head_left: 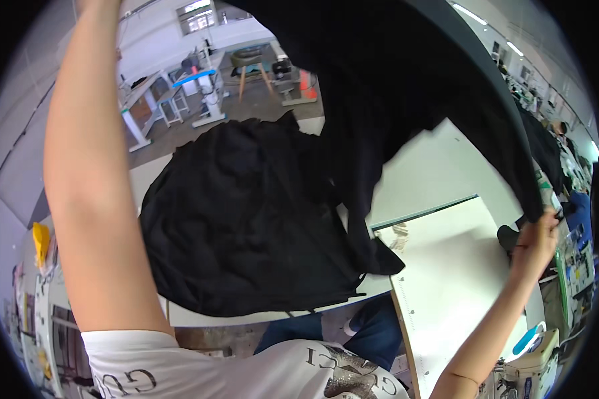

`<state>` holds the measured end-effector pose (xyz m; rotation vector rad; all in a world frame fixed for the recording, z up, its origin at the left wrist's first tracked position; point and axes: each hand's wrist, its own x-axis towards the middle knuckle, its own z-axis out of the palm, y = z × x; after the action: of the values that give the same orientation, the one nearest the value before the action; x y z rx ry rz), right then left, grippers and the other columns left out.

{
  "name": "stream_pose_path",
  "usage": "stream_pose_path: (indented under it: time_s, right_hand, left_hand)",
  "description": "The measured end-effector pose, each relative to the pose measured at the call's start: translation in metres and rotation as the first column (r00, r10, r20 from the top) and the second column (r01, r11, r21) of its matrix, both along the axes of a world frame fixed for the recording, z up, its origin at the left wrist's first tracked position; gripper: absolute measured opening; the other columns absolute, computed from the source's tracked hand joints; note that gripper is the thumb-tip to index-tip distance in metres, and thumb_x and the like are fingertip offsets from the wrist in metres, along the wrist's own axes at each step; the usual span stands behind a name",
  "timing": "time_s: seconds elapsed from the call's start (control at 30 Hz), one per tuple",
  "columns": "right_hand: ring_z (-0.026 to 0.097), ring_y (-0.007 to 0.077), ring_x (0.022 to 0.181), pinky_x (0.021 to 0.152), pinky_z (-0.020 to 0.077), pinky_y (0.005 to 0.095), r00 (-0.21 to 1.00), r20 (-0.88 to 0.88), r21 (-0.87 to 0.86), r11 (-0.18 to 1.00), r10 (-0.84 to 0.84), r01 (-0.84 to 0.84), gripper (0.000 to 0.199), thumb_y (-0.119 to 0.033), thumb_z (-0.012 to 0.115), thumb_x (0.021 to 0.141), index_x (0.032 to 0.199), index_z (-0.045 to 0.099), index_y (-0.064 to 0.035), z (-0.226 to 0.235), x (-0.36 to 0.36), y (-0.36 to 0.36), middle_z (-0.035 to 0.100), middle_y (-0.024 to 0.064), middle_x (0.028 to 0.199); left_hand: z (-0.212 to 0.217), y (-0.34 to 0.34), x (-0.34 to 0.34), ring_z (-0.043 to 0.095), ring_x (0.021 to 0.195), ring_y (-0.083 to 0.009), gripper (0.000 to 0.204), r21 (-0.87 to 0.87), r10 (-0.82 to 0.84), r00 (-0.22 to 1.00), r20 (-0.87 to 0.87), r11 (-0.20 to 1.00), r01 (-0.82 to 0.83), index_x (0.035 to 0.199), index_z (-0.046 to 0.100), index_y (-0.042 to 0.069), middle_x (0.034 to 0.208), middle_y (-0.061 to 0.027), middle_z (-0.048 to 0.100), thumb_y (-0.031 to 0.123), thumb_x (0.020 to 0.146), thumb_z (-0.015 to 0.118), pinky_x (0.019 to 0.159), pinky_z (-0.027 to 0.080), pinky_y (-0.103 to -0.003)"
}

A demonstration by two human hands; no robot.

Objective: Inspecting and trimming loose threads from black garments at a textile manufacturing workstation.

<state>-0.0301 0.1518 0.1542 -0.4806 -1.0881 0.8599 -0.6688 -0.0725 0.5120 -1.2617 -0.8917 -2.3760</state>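
Overhead, a large black garment (pixel 406 86) is being held up and stretched between the person's two raised arms, arching across the upper right of the view and draping down over the middle of the white surface (pixel 439 166). Its lower edge is hanging to a point just beside the corner of a big white board (pixel 452 279), which is lying on the right part of the surface. Beneath the lifted cloth, a heap of black fabric (pixel 246 213) is lying spread over the left and centre of the surface, reaching nearly to its near edge.

The left arm is rising straight up along the left side of the view; the left hand is passing out of sight at the top edge, so nobody can tell what its fingers are doing. The right hand (pixel 536 243) is reaching out to the right, and its fingers are closing around the hem of the black garment, pinching it just above the far edge of the white board.

Farther off, sewing tables (pixel 160 100) are standing on the grey floor, and a round stool (pixel 249 60) is sitting near them. A small yellow object (pixel 41 243) is showing at the far left.
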Motion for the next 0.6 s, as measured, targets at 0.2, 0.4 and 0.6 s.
stream_pose_path:
  time_s: [0.2,0.4,0.6]
  right_hand:
    - [0.042,0.0051,0.069,0.063,0.0351,0.0183,0.907,0.387,-0.102,0.985,0.165,-0.136,0.011,-0.014,0.060,0.090,0.089,0.055,-0.0038,-0.100,-0.101,-0.059,0.050,-0.0034,0.077]
    - [0.051,0.0142,0.065,0.062,0.0421,0.0255,0.705,0.680,-0.161,0.979,0.200,-0.122,0.007,-0.001,0.062,0.081,0.077,0.056,-0.0020,-0.194,-0.109,-0.128,0.056,0.0049,0.070]
    - [0.055,0.0282,0.060,0.055,0.0426,0.0331,0.668,0.729,-0.140,0.988,0.149,-0.067,0.011,0.000,0.068,0.073,0.077,0.058,-0.0001,-0.241,-0.092,-0.143,0.056,0.0131,0.070]
  left_hand:
    - [-0.196,-0.149,-0.006,0.062,0.093,-0.0265,0.024,0.009,0.483,0.874,0.044,0.875,-0.484,0.105,0.060,-0.009,0.099,-0.0191,0.063,-0.004,0.085,0.049,0.085,0.051,-0.034]
    - [-0.398,-0.269,-0.014,0.059,0.097,-0.0212,0.023,-0.333,0.762,0.646,-0.045,0.598,-0.729,0.097,0.066,-0.001,0.099,-0.0119,0.066,-0.001,0.081,0.051,0.093,0.043,-0.033]
    - [-0.475,-0.191,0.022,0.049,0.117,-0.0354,0.052,-0.572,0.443,0.391,-0.807,-0.417,-0.706,0.106,0.066,0.009,0.122,-0.0229,0.053,-0.012,0.064,0.043,0.102,0.036,-0.039]
